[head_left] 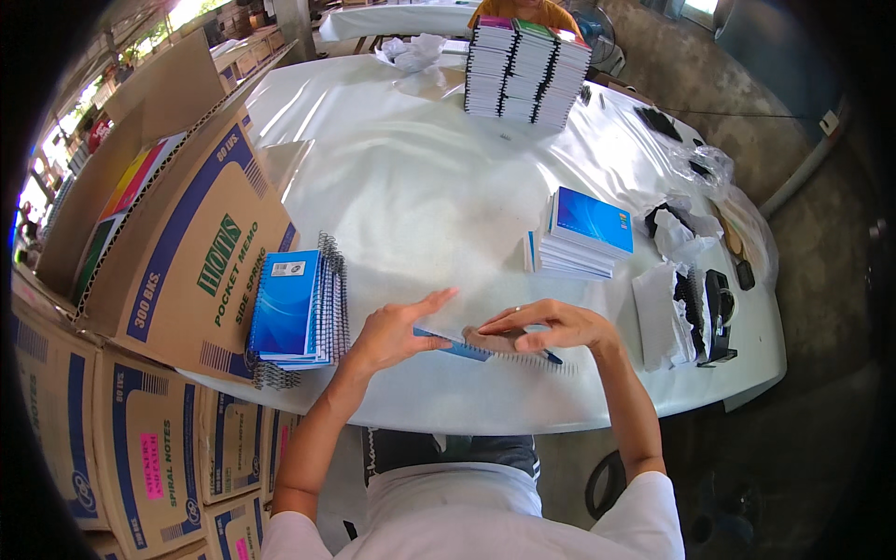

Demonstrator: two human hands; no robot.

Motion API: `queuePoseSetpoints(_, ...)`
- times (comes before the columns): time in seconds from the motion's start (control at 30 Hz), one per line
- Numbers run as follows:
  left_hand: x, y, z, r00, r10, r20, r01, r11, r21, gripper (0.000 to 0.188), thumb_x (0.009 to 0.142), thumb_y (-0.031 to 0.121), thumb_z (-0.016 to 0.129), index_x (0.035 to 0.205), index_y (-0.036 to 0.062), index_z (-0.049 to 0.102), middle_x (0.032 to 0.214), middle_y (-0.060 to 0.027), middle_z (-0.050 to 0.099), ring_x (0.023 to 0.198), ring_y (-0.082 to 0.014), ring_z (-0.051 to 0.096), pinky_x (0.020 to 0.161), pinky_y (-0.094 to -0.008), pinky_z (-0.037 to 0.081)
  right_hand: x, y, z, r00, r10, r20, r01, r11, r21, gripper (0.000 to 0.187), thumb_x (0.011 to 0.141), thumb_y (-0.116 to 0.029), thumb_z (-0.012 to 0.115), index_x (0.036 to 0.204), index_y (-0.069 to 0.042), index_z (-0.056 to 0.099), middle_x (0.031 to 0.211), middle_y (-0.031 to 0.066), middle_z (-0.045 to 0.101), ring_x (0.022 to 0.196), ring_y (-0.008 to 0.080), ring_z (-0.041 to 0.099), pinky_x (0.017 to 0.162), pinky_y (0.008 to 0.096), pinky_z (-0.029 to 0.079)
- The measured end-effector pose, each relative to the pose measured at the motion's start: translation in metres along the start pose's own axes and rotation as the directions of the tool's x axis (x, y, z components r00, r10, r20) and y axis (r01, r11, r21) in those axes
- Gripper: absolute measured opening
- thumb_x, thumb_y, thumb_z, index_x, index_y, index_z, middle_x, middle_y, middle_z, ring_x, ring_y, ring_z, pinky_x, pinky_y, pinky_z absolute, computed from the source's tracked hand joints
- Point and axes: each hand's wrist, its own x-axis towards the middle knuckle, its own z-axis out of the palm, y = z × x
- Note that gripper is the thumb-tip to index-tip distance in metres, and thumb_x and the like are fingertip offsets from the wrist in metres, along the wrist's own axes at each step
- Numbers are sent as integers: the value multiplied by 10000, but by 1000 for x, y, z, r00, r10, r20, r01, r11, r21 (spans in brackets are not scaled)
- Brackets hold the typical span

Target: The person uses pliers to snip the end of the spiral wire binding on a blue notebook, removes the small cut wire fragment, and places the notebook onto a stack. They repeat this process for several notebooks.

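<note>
A thin blue notebook [464,349] lies at the table's near edge between my hands, with a row of wire coil [546,362] along its near side. My left hand [397,334] is at its left end, index finger stretched out and thumb apart, close to the notebook. Over its right part, my right hand [560,325] curls round a small brown piece whose kind I cannot make out. A dark blue tip [553,357] shows under that hand. Left of my left hand stands a stack of coil-bound blue notebooks [287,303]. To the right is a stack of blue-covered booklets [588,224] with no coil visible.
A large open carton [201,243] stands at the left, above more cartons [149,448]. Tall stacks of spiral notebooks [523,75] rise at the far side, before a person in yellow. At the right lie white paper wrapping [663,313], black coils [693,303] and a black device [719,317].
</note>
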Motion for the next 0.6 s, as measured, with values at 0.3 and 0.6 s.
queuePoseSetpoints(0.3, -3, -10, 24, 961, -144, -236, 13, 876, -482, 1204, 627, 224, 902, 1563, 212, 145, 1449, -174, 484, 1321, -346, 482, 1048, -400, 463, 17, 24, 2, 982, 171, -84, -178, 981, -82, 604, 839, -502, 671, 1229, -40, 676, 1188, 120, 680, 1096, 228, 607, 937, 339, 454)
queuePoseSetpoints(0.6, -2, -19, 42, 936, -113, -333, -61, 881, -470, 1190, 622, 171, 897, 1566, 208, 174, 1376, -136, 577, 794, -103, 664, 719, -252, 527, 13, 49, 0, 983, -60, -172, 118, 931, 346, 559, 834, -451, 693, 1187, -17, 691, 1181, 130, 674, 1112, 242, 605, 955, 342, 439)
